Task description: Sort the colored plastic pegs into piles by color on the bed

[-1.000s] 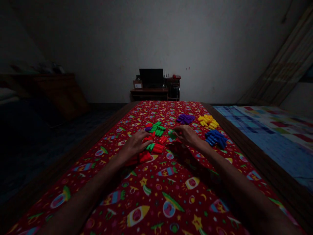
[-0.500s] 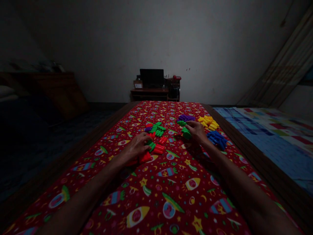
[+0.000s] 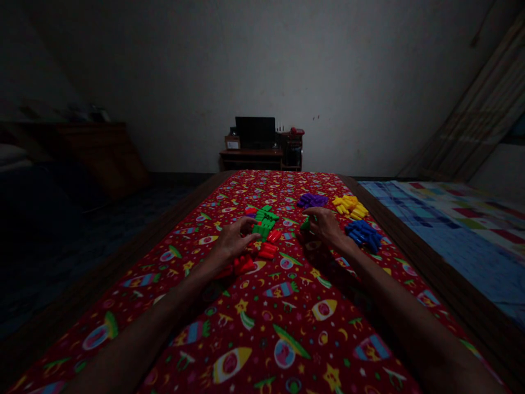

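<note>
L hand (image 3: 235,239): thumb + fingers pinched on green pcs (image 3: 260,233), just above red pcs (image 3: 268,251). R hand (image 3: 327,226): fingertips closed on green clump (image 3: 305,224), partly hidden; count n/a. Handling (est.): light, stiff plastic, prob. slick, not fragile; grip mid-length, both sides. Outward: green pile (image 3: 266,215) beyond L; purple pile (image 3: 312,200), yellow pile (image 3: 350,207), blue pile (image 3: 363,235) around R, all on patterned cloth (image 3: 283,323).

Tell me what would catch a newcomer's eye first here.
The bright red cloth running down the middle of the dark room. On it, the yellow pile stands out at right, behind the blue pile. Green pieces lie near the left hand.
</note>
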Available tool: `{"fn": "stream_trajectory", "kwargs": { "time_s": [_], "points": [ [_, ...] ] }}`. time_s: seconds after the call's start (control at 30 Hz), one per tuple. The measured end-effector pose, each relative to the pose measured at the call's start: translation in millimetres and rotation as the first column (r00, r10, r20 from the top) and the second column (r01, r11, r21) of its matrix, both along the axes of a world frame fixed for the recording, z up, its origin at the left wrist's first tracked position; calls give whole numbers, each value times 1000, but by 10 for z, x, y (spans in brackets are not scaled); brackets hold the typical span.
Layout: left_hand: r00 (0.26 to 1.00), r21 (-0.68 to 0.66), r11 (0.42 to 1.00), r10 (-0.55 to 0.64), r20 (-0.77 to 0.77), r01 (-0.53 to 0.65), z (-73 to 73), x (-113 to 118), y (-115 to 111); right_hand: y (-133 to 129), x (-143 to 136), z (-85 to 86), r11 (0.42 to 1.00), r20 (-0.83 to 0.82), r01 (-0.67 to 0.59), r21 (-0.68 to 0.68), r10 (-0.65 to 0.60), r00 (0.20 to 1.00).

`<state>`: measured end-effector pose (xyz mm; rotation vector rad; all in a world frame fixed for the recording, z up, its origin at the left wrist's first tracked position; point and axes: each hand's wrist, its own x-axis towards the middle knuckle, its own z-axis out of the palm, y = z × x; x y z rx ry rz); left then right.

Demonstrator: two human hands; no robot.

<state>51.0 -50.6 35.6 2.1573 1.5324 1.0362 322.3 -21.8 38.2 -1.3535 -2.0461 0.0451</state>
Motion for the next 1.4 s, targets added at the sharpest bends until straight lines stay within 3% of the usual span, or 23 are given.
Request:
{"fn": "stream_trajectory", "kwargs": {
  "time_s": [0.07,0.13,0.23,0.33,0.47,0.63,0.87,1.13,1.3,1.4],
  "points": [
    [997,12,999,-46,59,45,-56,49,-21,-79,-188,27,986,-125,-155,-55,148,981],
    [990,24,995,-103,95,101,-113,103,-52,-178,-377,31,935,-176,-337,-109,315,932],
    [981,26,985,-174,82,173,-165,159,-90,-284,-531,20,875,-68,-462,-145,457,887],
    [982,49,982,-187,37,185,-175,160,-86,-228,-442,23,913,-20,-392,-110,392,920],
    [990,111,984,-140,-8,140,-154,107,-47,28,-70,23,992,-221,-125,-25,117,968],
    [990,158,978,-124,-72,134,-143,71,-36,216,297,-111,993,-256,114,-28,-118,959],
    [983,224,964,-110,-145,141,-187,-14,16,224,341,-255,991,39,120,-61,-118,992],
    [985,216,976,35,-172,2,-172,-240,348,237,311,-226,987,16,158,16,-158,987],
    [930,127,981,-91,-356,145,-148,-148,650,200,199,-173,991,49,103,81,-107,993],
    [899,47,989,-106,-426,139,-147,-113,815,154,151,-126,994,86,65,87,-73,994]
  ]
}}
